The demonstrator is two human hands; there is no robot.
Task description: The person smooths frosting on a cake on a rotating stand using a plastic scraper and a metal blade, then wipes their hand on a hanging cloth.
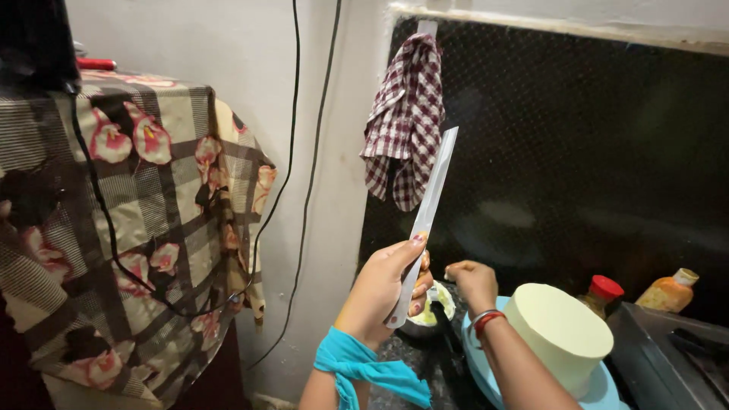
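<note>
My left hand [383, 292] grips the long flat scraper [427, 212] upright, my right hand [472, 282] wipes its lower edge over the bowl [433, 315]; smoothing the iced cake [558, 334] seems next.

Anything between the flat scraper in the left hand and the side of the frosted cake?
Yes: the right hand sits between the scraper, held upright in the left hand, and the pale frosted cake. The small bowl is also below the scraper.
</note>
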